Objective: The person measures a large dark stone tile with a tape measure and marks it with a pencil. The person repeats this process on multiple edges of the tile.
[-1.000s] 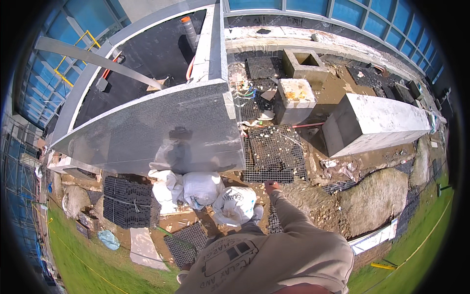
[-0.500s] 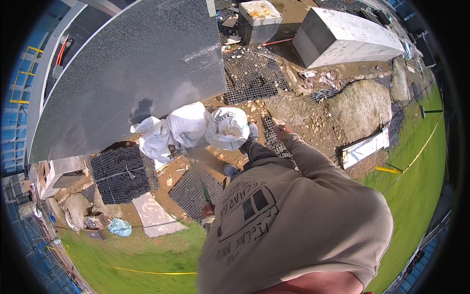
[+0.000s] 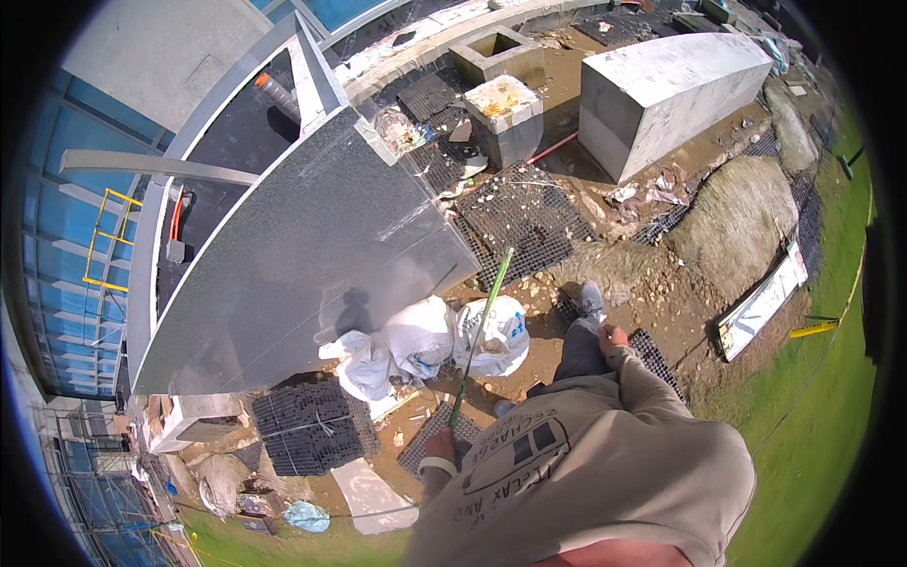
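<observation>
My left hand (image 3: 440, 445) is closed round the lower end of a long, thin green pole (image 3: 481, 345). The pole slants up and away, crossing in front of a white sack (image 3: 501, 352) with printing on it. Two more white sacks, one crumpled (image 3: 360, 367) and one fuller (image 3: 419, 333), lean beside it against a large grey speckled panel (image 3: 283, 255). My right hand (image 3: 612, 337) is closed beside my thigh, near my forward shoe (image 3: 591, 300). Whatever its fingers hold, if anything, is hidden.
Black plastic grid mats (image 3: 524, 222) lie on stony soil ahead, and a stack of them (image 3: 304, 427) sits left. Concrete blocks (image 3: 619, 118) stand farther off. A white board (image 3: 763, 302) lies right, near a yellow tool (image 3: 813, 330) on grass.
The green pole has swung up from low beside my left hand to point forward past the sacks. One foot has stepped forward. The whole view has shifted, showing more of the building at left.
</observation>
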A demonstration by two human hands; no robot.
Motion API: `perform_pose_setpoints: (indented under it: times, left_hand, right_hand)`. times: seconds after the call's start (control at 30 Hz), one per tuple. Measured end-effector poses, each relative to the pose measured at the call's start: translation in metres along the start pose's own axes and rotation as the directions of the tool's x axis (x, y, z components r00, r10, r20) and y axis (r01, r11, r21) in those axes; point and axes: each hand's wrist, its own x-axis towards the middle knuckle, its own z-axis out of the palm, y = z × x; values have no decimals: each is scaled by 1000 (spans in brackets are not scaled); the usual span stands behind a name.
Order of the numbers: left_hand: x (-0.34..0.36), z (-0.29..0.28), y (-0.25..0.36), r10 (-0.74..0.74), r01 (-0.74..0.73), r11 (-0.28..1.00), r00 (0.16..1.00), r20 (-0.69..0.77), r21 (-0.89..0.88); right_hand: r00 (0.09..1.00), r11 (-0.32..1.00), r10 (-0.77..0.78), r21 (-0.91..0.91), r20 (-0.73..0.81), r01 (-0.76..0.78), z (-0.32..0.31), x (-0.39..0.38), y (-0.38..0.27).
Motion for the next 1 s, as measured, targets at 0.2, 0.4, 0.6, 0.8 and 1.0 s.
perform_pose_setpoints:
  times: [0.2,0.4,0.6,0.8,1.0]
  left_hand:
    - [83,28,110,79,-131,983,931,357,125]
    - [163,3,271,186,-286,932,905,384,221]
    - [198,-35,373,70,-70,997,998,10,38]
    - [205,-55,434,100,-118,986,983,-153,-116]
    - [252,-57,463,148,-176,975,971,-189,-140]
  right_hand:
    - [986,987,156,17,62,-157,-6,106,28]
    - [940,926,338,159,52,-342,-81,235,89]
    - [957,940,269,-188,-107,-285,-191,355,106]
    - [975,967,168,-169,-143,-191,-191,447,64]
    - [924,891,174,345,341,-295,-124,431,-18]
